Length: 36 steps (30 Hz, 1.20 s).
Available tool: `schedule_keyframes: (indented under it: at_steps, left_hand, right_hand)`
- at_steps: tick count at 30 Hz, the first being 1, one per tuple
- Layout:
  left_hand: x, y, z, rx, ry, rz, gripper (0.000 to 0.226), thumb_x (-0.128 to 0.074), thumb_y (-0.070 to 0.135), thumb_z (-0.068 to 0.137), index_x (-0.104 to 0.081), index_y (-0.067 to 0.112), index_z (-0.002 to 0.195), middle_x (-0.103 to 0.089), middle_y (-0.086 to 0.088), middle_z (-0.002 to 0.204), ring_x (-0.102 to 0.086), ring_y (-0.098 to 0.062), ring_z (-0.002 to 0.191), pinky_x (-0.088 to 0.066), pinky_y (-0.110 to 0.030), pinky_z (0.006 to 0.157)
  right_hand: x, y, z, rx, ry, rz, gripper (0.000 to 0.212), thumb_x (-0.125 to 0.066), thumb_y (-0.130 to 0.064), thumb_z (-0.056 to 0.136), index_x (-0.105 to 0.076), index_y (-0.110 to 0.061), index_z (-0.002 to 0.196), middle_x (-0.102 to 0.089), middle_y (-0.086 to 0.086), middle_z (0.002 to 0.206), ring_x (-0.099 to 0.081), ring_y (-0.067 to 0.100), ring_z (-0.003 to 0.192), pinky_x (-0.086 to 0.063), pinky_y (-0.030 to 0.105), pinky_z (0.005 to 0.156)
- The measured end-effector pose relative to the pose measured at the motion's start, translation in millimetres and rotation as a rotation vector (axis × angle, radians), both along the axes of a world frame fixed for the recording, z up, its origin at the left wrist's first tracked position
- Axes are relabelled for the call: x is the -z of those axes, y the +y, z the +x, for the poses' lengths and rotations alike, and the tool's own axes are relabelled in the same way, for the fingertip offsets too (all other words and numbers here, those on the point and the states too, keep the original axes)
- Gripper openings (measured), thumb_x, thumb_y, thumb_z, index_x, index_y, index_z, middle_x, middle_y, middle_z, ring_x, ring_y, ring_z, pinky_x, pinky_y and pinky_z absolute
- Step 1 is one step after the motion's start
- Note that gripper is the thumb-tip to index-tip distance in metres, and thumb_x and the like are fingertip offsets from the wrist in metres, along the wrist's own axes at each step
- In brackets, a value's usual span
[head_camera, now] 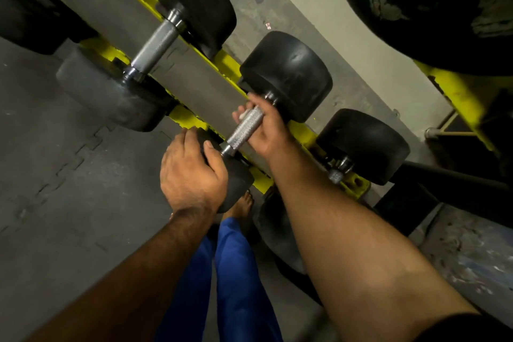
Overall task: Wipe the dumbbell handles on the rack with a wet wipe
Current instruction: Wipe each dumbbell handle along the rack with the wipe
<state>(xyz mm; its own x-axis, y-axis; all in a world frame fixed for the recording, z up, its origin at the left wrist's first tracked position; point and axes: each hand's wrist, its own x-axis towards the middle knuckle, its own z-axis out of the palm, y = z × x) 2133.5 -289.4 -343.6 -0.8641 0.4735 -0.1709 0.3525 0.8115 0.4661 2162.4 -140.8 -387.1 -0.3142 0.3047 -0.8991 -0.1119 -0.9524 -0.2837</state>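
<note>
Here my right hand (266,130) wraps its grip round the dumbbell handle (244,128) on the yellow rack (188,116), white wipe (244,114) underneath. My left hand (191,172) clasps the near weight (236,183).

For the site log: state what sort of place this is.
Most likely a gym's weights area. Black dumbbells with knurled steel handles sit on a yellow rack, above interlocking floor mats. The right hand wraps a wipe round one handle; the left hand grips that dumbbell's near head.
</note>
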Motion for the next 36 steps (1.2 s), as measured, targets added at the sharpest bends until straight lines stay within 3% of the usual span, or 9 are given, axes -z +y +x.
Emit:
schedule_keyframes:
  at_steps: [3,7,11,15,20,23,26,31,36]
  left_hand:
    - [3,-1,0,-0.007,0.007,-0.011,0.044,-0.041,0.031,0.094,-0.06,0.004,0.123,-0.065,-0.013,0.114,-0.061,-0.031,0.102,-0.05,-0.044,0.088]
    - [3,-1,0,0.0,0.004,-0.015,0.045,-0.041,0.032,0.094,-0.06,0.004,0.124,-0.065,-0.014,0.115,-0.061,-0.032,0.103,-0.051,-0.046,0.09]
    - [6,-2,0,0.0,0.003,-0.015,0.045,-0.041,0.032,0.094,-0.06,0.004,0.124,-0.065,-0.014,0.115,-0.061,-0.032,0.103,-0.051,-0.047,0.09]
    - [4,-2,0,0.005,-0.01,-0.023,0.047,-0.04,0.034,0.094,-0.059,0.004,0.125,-0.064,-0.014,0.117,-0.061,-0.032,0.105,-0.05,-0.047,0.09]
    - [1,0,-1,0.01,-0.043,-0.027,0.048,-0.039,0.034,0.094,-0.058,0.004,0.126,-0.064,-0.015,0.117,-0.061,-0.033,0.106,-0.05,-0.047,0.091]
    - [-3,0,-2,0.002,-0.058,-0.023,0.047,-0.04,0.034,0.094,-0.059,0.004,0.125,-0.063,-0.015,0.117,-0.06,-0.033,0.105,-0.05,-0.046,0.091]
    - [-4,0,-4,0.003,-0.066,-0.006,0.045,-0.041,0.032,0.093,-0.059,0.003,0.122,-0.063,-0.016,0.113,-0.06,-0.035,0.102,-0.049,-0.045,0.091]
    - [-4,0,-6,0.069,-0.074,-0.051,0.045,-0.04,0.033,0.094,-0.058,0.001,0.121,-0.062,-0.019,0.111,-0.058,-0.037,0.104,-0.046,-0.049,0.095]
    - [-17,-3,3,0.173,-0.092,-0.089,0.049,-0.048,0.032,0.093,-0.053,0.0,0.13,-0.055,-0.02,0.135,-0.049,-0.036,0.129,-0.037,-0.049,0.11]
  right_hand:
    - [-3,3,1,0.09,0.015,0.045,0.019,-0.053,-0.014,0.099,-0.058,-0.012,0.081,-0.054,0.0,0.076,-0.058,0.014,0.077,-0.05,0.031,0.083]
    - [-7,4,4,-0.188,-0.013,0.057,0.023,-0.052,-0.014,0.099,-0.054,-0.016,0.076,-0.054,-0.006,0.057,-0.064,0.013,0.071,-0.048,0.033,0.086]
    - [-11,10,-2,-0.035,-0.076,0.033,0.021,-0.051,-0.01,0.098,-0.057,-0.012,0.079,-0.059,-0.002,0.067,-0.06,0.018,0.085,-0.045,0.035,0.093]
    - [-4,-28,0,-0.164,-0.066,-0.04,0.024,-0.051,-0.012,0.096,-0.05,-0.014,0.072,-0.05,-0.002,0.06,-0.057,0.015,0.064,-0.046,0.031,0.074]
    - [-13,-31,4,-0.486,-0.218,-0.009,0.022,-0.056,-0.025,0.094,-0.065,-0.009,0.083,-0.068,0.001,0.074,-0.066,0.015,0.072,-0.053,0.024,0.068]
    - [-23,-37,8,-0.56,-0.316,0.02,0.024,-0.065,-0.034,0.085,-0.072,-0.012,0.083,-0.069,0.003,0.08,-0.063,0.018,0.072,-0.049,0.029,0.077]
    - [-31,-42,12,-0.56,-0.39,0.059,0.018,-0.056,-0.03,0.077,-0.063,-0.013,0.077,-0.062,0.007,0.074,-0.057,0.022,0.068,-0.046,0.033,0.072]
    - [-35,-44,19,-0.676,-0.471,0.094,0.021,-0.047,-0.005,0.093,-0.061,-0.01,0.078,-0.06,0.007,0.069,-0.055,0.019,0.059,-0.043,0.023,0.054]
    - [-43,-47,18,-0.709,-0.607,0.226,0.013,-0.056,-0.002,0.091,-0.065,-0.007,0.083,-0.061,0.006,0.068,-0.055,0.015,0.054,-0.037,0.013,0.039]
